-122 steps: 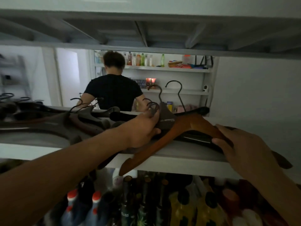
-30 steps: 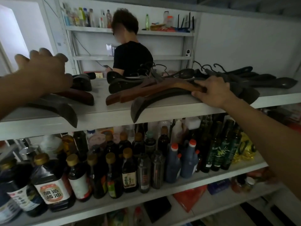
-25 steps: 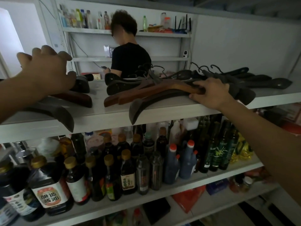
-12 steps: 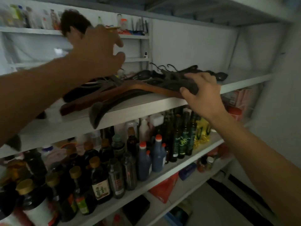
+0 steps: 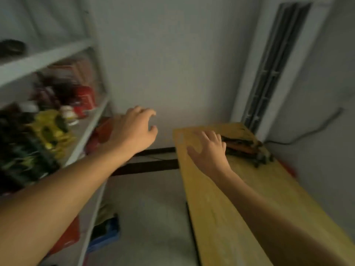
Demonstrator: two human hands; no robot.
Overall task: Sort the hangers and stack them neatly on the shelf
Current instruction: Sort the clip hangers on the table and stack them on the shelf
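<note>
Right hand point(image 5: 208, 150), fingers point(image 5: 215, 138) spread and empty, reaches toward a dark-and-orange heap of rigid, probably light, tangle-prone hangers point(image 5: 245, 148) just beyond the fingertips on the yellow wooden surface point(image 5: 240, 198), best grasped at the necks; left hand point(image 5: 134, 131) hovers loosely curled, empty.

Dark hangers point(image 5: 247, 150) — heaped on yellow table point(image 5: 230, 208)

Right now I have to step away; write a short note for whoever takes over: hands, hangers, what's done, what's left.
Left hand: held in the air between the shelf unit and the bench, fingers loosely curled, holding nothing.
Right hand: fingers spread, reaching over the yellow bench toward a pile of hangers; it grips nothing.
Hangers: dark and brown ones lie in a loose heap at the far end of the bench, near the wall. The view is blurred, so no count.
Shelf: a dark shape at its left edge may be a hanger; unclear.
Done: cannot be judged from this view.
Left: pick up the bench pile, sort it, stack it on the shelf.
</note>
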